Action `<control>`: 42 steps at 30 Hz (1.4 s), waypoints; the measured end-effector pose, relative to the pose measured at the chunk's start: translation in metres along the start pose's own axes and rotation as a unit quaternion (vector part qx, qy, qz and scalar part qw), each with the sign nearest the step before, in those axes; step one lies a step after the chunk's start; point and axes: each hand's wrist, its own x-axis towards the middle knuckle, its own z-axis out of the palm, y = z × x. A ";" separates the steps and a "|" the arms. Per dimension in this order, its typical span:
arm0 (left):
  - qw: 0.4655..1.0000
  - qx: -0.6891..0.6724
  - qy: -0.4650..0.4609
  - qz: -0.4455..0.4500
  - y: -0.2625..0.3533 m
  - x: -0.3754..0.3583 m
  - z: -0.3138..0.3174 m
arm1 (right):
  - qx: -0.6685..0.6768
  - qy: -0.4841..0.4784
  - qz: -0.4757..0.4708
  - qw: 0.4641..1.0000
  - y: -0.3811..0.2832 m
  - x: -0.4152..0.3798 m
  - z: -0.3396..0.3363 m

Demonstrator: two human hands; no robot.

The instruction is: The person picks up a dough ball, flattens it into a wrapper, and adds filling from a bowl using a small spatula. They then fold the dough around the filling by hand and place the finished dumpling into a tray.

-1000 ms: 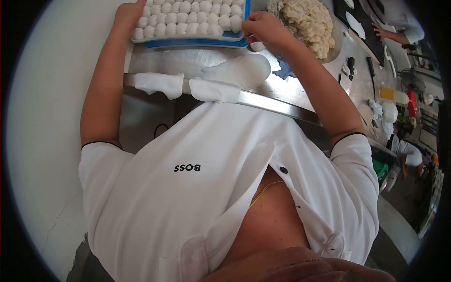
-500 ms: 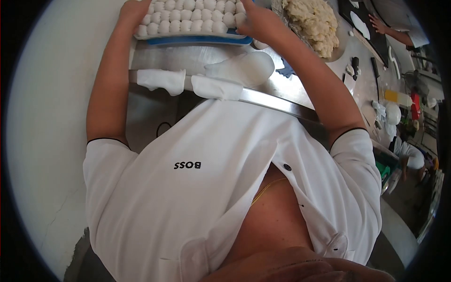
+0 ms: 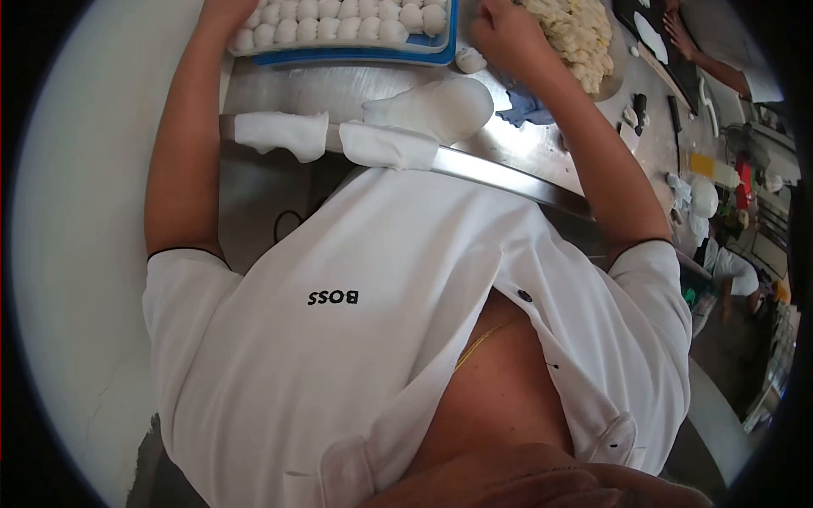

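Observation:
Rows of round white dough balls [image 3: 328,30] fill most of a tray with a blue rim [image 3: 356,58] at the top of the view. My left hand [image 3: 227,12] is at the tray's left edge, its fingers cut off by the frame's top. My right hand [image 3: 506,35] is off the tray, between it and a mound of pale filling [image 3: 576,38], with fingers curled; what they hold, if anything, is hidden. A single dough ball [image 3: 471,59] lies on the metal table [image 3: 284,91] beside the tray's right corner.
White cloths [image 3: 284,135] hang over the table's front edge, near a translucent white bag-like item [image 3: 445,106]. A blue cloth [image 3: 527,110] lies under my right forearm. Knives and a dark board [image 3: 631,17] are at right, where another person's hand [image 3: 679,35] rests. Farther back, another person bends.
My right hand has let go of the tray's right edge and moved right, towards the filling. The tray appears slightly higher and further left, showing more of the single dough ball.

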 end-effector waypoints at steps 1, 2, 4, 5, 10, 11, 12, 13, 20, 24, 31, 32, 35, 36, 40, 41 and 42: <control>1.000 -0.001 0.000 -0.003 0.001 -0.001 -0.001 | -0.021 -0.009 0.018 1.000 -0.001 -0.006 -0.002; 1.000 -0.015 0.003 -0.010 0.004 -0.003 -0.001 | -0.021 -0.010 0.018 1.000 0.002 -0.012 0.005; 1.000 -0.029 0.004 -0.012 0.007 -0.005 0.000 | -0.135 -0.051 -0.019 0.989 0.014 -0.030 0.030; 0.999 -0.029 -0.008 -0.013 0.007 -0.004 0.000 | -0.136 -0.049 -0.017 0.989 0.019 -0.032 0.039; 1.000 0.004 -0.014 -0.011 0.003 -0.001 0.000 | -0.179 -0.073 -0.059 0.979 0.038 -0.025 0.063; 1.000 -0.002 -0.013 -0.009 0.004 -0.003 -0.001 | -0.179 -0.069 -0.082 0.978 0.042 -0.023 0.062; 1.000 -0.008 -0.011 -0.009 0.004 -0.005 -0.001 | -0.180 -0.069 -0.084 0.978 0.046 -0.023 0.062; 1.000 -0.010 -0.009 -0.011 0.001 -0.004 0.000 | -0.145 -0.071 -0.038 0.986 0.045 -0.022 0.059; 0.994 -0.008 0.016 0.110 0.032 -0.043 -0.009 | 0.092 -0.024 0.054 0.994 0.020 -0.025 0.014; 0.922 0.080 -0.107 0.363 0.062 -0.067 0.002 | 0.167 0.044 -0.023 0.985 -0.016 -0.020 0.000; 0.854 0.164 -0.112 0.481 0.094 -0.072 0.060 | 0.148 0.074 -0.061 0.984 -0.026 -0.003 0.043; 0.849 0.170 -0.105 0.489 0.094 -0.071 0.065 | 0.112 0.090 -0.081 0.986 -0.027 -0.004 0.045; 0.846 0.175 -0.104 0.493 0.094 -0.070 0.074 | 0.064 0.128 -0.127 0.982 -0.025 -0.009 0.048; 0.847 0.175 -0.110 0.489 0.094 -0.069 0.075 | 0.052 0.150 -0.156 0.975 -0.026 -0.010 0.048; 0.855 0.158 -0.121 0.478 0.093 -0.064 0.077 | 0.004 0.143 -0.137 0.980 -0.022 -0.010 0.046; 0.848 0.170 -0.128 0.485 0.094 -0.060 0.079 | -0.007 0.115 -0.120 0.986 -0.022 -0.010 0.045; 0.840 0.183 -0.136 0.492 0.094 -0.057 0.081 | -0.019 0.087 -0.102 0.991 -0.023 -0.010 0.044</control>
